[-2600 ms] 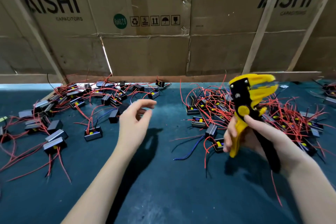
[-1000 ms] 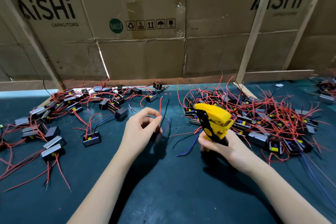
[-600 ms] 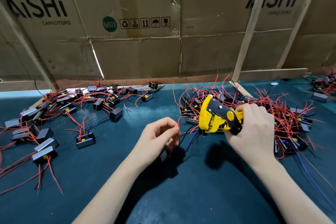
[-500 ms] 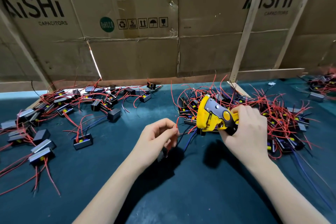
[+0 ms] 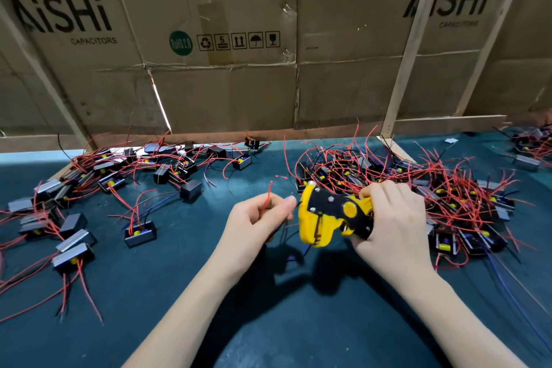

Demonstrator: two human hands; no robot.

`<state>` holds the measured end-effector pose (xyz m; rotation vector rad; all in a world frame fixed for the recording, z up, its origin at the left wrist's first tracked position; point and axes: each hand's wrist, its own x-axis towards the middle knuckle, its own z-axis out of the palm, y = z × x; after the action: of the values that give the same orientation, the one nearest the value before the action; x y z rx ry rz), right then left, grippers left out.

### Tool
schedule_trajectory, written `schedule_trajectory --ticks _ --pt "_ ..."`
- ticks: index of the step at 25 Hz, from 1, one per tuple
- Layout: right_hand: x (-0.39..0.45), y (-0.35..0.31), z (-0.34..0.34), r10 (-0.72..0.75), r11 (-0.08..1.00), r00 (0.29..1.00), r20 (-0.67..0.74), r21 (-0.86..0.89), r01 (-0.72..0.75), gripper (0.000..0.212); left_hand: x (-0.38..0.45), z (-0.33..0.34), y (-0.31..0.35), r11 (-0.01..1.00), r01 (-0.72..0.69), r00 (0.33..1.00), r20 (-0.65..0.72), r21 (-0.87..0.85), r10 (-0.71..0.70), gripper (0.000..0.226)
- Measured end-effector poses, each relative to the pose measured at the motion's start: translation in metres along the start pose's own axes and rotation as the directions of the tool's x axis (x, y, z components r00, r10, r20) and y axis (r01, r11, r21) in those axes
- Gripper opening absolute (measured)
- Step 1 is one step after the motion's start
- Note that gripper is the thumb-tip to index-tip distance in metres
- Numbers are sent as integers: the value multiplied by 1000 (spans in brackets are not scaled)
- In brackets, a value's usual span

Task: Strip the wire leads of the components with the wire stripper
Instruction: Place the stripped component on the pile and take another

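Teal mat (image 5: pixel 149 293): L hand (image 5: pixel 254 227) pinches red lead (image 5: pixel 268 194); R hand (image 5: pixel 394 224) grips stripper (image 5: pixel 325 218).

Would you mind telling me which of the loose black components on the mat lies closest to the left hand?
The lone open-topped component with upright red leads, just left of the left hand; the other components sit farther off in piles.

Yellow-black wire stripper (image 5: pixel 331 216) head meets a dark lead (image 5: pixel 294 207).
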<state>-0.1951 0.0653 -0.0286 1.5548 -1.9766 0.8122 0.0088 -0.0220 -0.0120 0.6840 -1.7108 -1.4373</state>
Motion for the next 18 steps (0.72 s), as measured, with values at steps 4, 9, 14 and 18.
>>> schedule_trajectory --ticks 4,9,14,18 --pt "-4 -13 6 -57 998 997 48 -37 58 50 -4 8 -2 999 41 997 68 31 -43 22" --pt "-2 -18 2 -29 972 984 178 236 -14 53 0 -2 -1 985 162 984 -60 -66 -166 36" --pt "-3 -8 -3 -69 979 942 329 204 1 86 5 -14 1 966 203 967 -120 -161 -224 23" --pt "-3 -6 0 -62 984 930 361 176 -3 85 3 -8 -4 978 191 981 -31 -81 -194 20"
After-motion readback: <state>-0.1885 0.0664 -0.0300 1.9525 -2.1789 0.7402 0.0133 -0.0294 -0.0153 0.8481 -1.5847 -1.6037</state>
